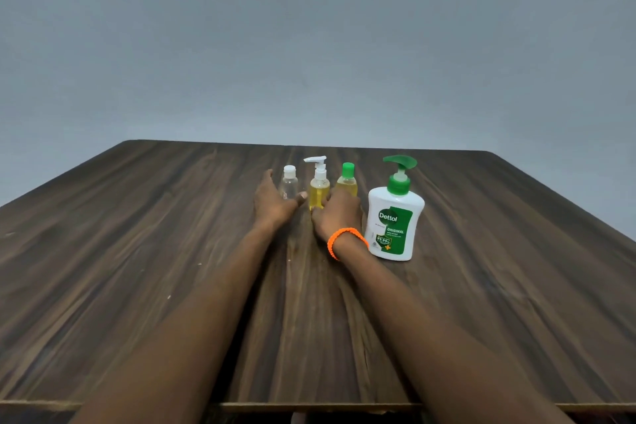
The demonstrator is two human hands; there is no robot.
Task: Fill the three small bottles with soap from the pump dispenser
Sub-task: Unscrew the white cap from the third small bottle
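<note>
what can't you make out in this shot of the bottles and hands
Head view only:
- Right hand covers the green-cap bottle base; its grip is unclear.
- Left hand partly covers the clear bottle; soap level unreadable.
- Dispenser small print too tiny.

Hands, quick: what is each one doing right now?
Left hand: open, fingers and thumb either side of the clear bottle.
Right hand: cannot tell; fingers hidden, close against the green-capped bottle.

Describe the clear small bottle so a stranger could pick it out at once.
Start at the big white Dettol pump dispenser on the wooden table and look left along the row of three small bottles. It is the leftmost bottle, beside the left hand. Its white cap and colourless look set it apart from its two yellow neighbours.
</note>
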